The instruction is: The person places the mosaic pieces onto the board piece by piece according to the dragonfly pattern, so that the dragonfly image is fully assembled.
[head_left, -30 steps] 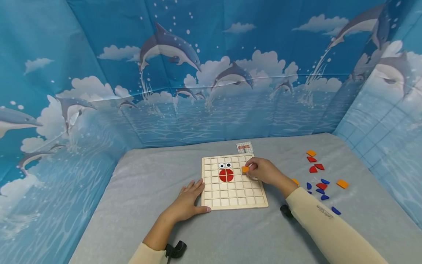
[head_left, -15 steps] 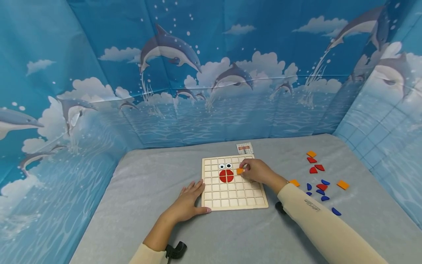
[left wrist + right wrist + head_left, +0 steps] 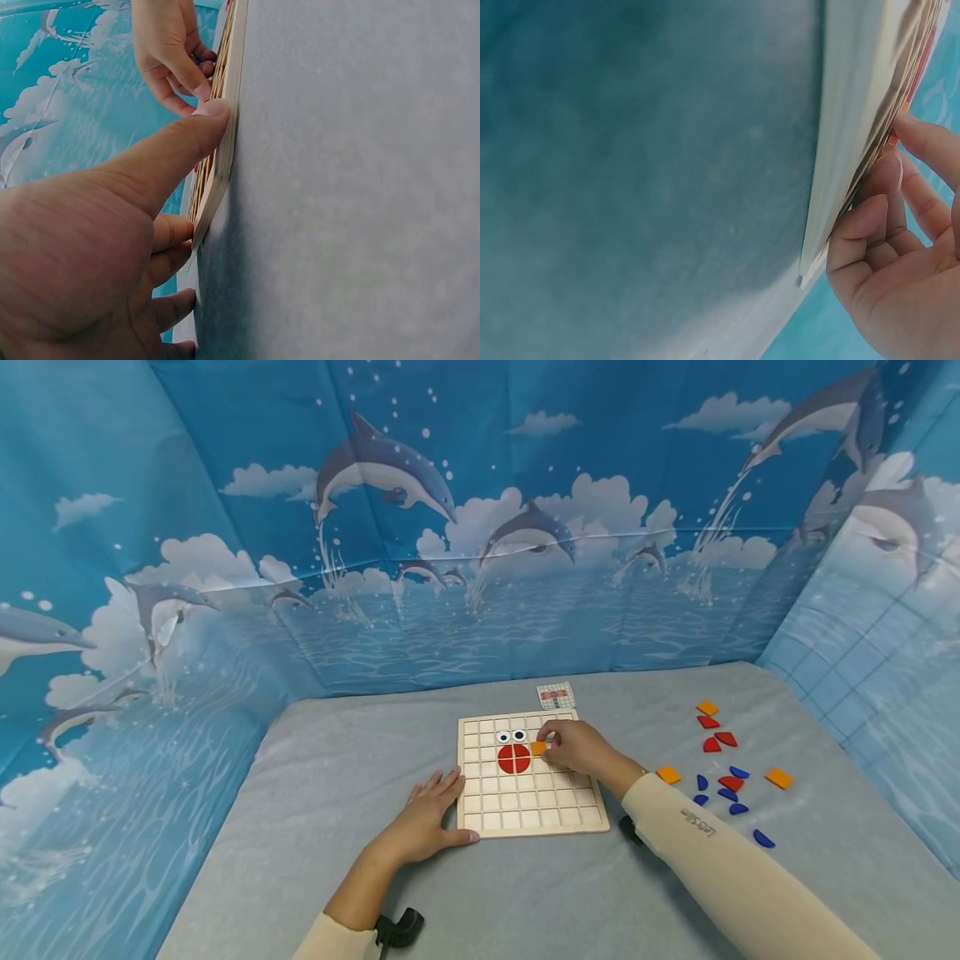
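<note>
A wooden grid board [image 3: 531,818] lies on the grey cloth. Several red quarter-circle tiles [image 3: 507,766] form a disc in its upper part, with two eye tiles [image 3: 519,736] above them. Just right of the disc, my right hand [image 3: 588,750] pinches an orange square tile [image 3: 537,748] between thumb and fingers, at the board's surface. In the right wrist view only the edge of this orange tile [image 3: 892,140] shows. My left hand [image 3: 422,827] rests at the board's lower left corner, fingers spread along the side; its thumb [image 3: 214,109] touches the front rim.
To the right lie loose tiles: orange squares [image 3: 779,778], red quarter-circles [image 3: 725,738] and several blue half-round pieces [image 3: 763,838]. A small pattern card [image 3: 556,696] sits behind the board. A dolphin-print curtain [image 3: 450,610] hangs at the back and sides.
My right hand has moved left across the board with the orange tile, which now sits against the red disc's right side. The left hand has stayed in place.
</note>
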### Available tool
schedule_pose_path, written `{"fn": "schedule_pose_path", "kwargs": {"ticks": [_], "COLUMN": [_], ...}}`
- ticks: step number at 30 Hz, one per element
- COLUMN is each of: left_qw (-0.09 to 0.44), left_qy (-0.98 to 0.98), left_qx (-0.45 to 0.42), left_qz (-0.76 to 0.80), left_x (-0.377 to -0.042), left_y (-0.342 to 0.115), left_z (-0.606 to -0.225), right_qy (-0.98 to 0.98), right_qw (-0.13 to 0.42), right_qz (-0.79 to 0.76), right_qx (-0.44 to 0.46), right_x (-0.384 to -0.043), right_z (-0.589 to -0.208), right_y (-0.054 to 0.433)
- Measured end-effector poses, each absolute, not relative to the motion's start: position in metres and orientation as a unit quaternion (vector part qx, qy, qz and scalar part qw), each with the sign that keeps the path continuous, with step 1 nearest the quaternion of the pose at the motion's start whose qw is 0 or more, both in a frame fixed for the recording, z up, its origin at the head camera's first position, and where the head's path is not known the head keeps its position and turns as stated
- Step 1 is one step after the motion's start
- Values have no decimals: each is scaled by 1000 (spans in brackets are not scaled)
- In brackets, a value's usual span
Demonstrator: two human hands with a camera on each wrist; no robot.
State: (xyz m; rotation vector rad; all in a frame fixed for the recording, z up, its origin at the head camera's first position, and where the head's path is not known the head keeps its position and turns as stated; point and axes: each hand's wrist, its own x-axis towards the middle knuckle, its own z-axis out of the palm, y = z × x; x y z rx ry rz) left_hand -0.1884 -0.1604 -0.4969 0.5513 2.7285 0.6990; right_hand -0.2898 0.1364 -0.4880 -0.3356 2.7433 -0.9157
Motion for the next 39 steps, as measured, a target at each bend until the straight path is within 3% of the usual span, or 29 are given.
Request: {"fn": "schedule_pose_path", "kwargs": {"ticks": [21,39], "left_qw": [136,130], "left_qy": [942,942], "left_qx": [193,198], "left_qz": [240,240], "left_x": [-186,-187], "left_y": [-161,-161], "left_z": [-495,-496], "right_qy": [904,903], "right_qw": [127,58], "right_qz": [-394,-419], "right_qx": [-107,-78], "right_x": [-281,-258], "right_z": [-476,-456], "right_y": [162,229]}}
